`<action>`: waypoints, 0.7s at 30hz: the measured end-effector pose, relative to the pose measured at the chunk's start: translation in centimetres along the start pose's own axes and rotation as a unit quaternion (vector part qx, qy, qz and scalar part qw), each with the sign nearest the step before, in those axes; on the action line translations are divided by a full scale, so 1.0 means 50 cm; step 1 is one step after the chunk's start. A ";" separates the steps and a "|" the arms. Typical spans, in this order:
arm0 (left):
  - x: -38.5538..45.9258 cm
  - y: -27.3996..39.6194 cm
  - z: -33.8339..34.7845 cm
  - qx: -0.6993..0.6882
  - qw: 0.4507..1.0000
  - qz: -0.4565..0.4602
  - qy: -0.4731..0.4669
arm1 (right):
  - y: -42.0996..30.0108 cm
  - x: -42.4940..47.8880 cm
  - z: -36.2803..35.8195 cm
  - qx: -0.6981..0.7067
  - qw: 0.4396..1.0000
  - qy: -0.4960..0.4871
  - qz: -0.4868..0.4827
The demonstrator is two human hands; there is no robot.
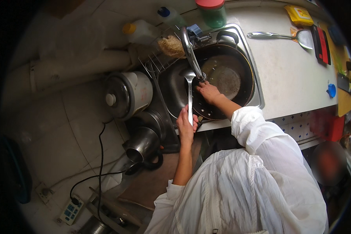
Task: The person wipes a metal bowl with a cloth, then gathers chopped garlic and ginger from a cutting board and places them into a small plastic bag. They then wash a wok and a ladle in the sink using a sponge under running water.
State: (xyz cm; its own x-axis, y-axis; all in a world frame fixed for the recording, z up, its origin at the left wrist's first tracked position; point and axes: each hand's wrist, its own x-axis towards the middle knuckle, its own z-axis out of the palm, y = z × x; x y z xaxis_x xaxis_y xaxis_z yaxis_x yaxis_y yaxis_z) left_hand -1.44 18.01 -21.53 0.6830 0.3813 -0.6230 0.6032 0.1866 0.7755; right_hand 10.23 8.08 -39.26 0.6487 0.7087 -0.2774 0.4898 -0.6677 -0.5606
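My left hand (186, 124) is closed around the handle of a metal ladle (190, 96), its bowl end up beside the faucet spout. Just under the mouth of the chrome faucet (190, 52) is my right hand (209, 93), fingers reaching towards the ladle; whether they grip anything is hidden. Beneath that hand a dark two-handled wok (245, 73) sits over the stainless steel sink (259, 98), with a little water and small bits inside. Left of the wok, part of the sink basin (171, 90) shows.
A metal spatula (273, 35) lies on the white counter (280, 76). Behind the sink are a loofah (172, 46), a yellow-capped jug (140, 31) and a red-lidded jar (212, 13). An electric cooker (128, 95) and a metal kettle (142, 146) stand left, near cords and a power strip (71, 210).
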 end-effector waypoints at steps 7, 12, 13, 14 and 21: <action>0.017 -0.006 0.002 -0.032 0.999 0.009 0.016 | -0.038 -0.044 -0.132 0.435 0.892 0.082 0.085; 0.038 -0.001 0.037 -0.026 0.999 0.026 -0.005 | -0.095 -0.115 -0.220 0.789 0.600 0.053 0.121; 0.041 0.001 0.045 -0.029 0.999 0.026 -0.011 | -0.107 -0.128 -0.235 0.811 0.568 0.049 0.132; 0.043 0.005 0.052 -0.032 0.999 0.027 -0.018 | -0.114 -0.138 -0.244 0.799 0.586 0.029 0.130; 0.038 0.013 0.079 -0.038 0.999 0.000 -0.028 | -0.112 -0.158 -0.241 0.364 0.906 0.215 -0.034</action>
State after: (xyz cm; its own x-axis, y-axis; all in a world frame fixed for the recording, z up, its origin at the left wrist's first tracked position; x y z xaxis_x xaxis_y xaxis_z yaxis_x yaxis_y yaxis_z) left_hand 1.86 15.28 -22.62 0.7063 0.3304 -0.6261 0.5720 0.2547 0.7797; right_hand 9.41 3.48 -24.52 0.8746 0.4844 0.0196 0.1260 -0.1881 -0.9740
